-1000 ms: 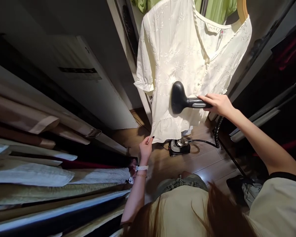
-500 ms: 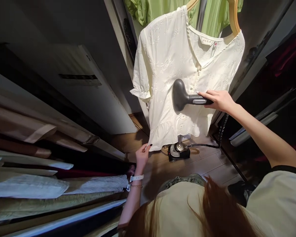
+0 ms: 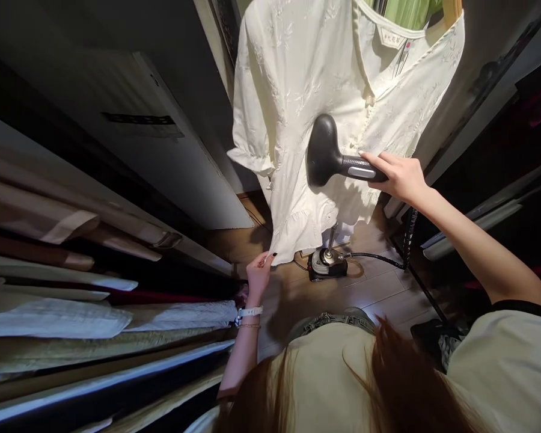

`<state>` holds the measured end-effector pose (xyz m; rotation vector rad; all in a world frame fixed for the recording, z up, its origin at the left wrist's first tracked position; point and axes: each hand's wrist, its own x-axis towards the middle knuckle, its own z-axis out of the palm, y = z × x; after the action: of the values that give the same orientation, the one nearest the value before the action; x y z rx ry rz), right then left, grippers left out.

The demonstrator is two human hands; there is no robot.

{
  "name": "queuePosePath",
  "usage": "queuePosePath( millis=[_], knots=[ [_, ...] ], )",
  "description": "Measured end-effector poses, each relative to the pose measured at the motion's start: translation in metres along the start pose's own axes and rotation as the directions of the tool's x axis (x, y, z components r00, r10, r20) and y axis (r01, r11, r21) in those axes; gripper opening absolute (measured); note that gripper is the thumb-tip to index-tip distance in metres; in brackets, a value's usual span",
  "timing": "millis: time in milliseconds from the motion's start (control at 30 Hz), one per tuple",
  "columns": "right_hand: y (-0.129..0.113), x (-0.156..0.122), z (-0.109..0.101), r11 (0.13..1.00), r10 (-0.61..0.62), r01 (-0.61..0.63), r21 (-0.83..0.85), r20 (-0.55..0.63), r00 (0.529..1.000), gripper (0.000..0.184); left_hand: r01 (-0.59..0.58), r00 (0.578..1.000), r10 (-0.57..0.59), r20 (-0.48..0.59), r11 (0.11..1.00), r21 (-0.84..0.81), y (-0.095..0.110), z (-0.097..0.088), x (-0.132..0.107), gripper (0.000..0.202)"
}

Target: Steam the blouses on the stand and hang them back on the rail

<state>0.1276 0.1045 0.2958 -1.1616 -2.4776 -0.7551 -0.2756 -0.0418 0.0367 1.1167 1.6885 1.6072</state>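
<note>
A white short-sleeved blouse [image 3: 297, 78] with a V-neck and a ruffled hem hangs from a wooden hanger [image 3: 452, 11], its top cut off by the picture's edge. My right hand [image 3: 401, 175] is wrapped round the handle of a black garment steamer head [image 3: 325, 150]. The steamer's face rests against the front of the blouse, left of the buttons. Lower down, my left hand [image 3: 258, 273] pinches the hem's left corner between thumb and fingers and holds the cloth stretched.
The steamer base [image 3: 327, 264] stands on the wooden floor [image 3: 374, 294], with a black hose [image 3: 379, 258] running right from it. Folded or hanging garments [image 3: 63, 325] fill the left. A white panel [image 3: 184, 162] stands behind them. Green clothing [image 3: 406, 13] hangs behind the blouse.
The blouse has come nearer and higher in view, its shoulders leaving the top. The steamer head has shifted slightly up and left in view, tilting a little. My left hand keeps its pinch on the hem.
</note>
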Motion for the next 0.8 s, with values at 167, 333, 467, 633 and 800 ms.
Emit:
queuePosePath(
  millis=[167,333,467,633,800],
  knots=[
    [-0.006,-0.026,0.018,1.0,0.012,-0.014,0.027,0.067,0.998,0.061,0.016,0.999,-0.016,-0.029,1.0,0.006,0.001,-0.005,0.002,0.035],
    [-0.012,-0.043,0.022,0.999,0.012,-0.017,0.045,0.102,0.995,0.058,-0.002,0.999,0.003,-0.038,1.0,0.031,0.001,-0.007,0.004,0.032],
    [-0.012,-0.034,0.025,0.988,0.145,-0.144,0.06,-0.006,0.989,0.067,-0.023,0.999,0.025,-0.042,0.998,0.058,0.003,-0.01,0.001,0.03],
    [-0.037,-0.044,0.061,0.987,0.104,-0.117,0.111,0.118,0.988,0.062,-0.013,1.0,0.014,-0.02,0.999,0.046,0.006,-0.014,-0.003,0.031],
    [-0.069,-0.067,0.085,0.979,-0.164,0.13,0.157,0.223,0.961,0.046,-0.028,0.999,0.028,-0.044,0.999,0.018,0.006,-0.019,-0.003,0.031]
  ],
)
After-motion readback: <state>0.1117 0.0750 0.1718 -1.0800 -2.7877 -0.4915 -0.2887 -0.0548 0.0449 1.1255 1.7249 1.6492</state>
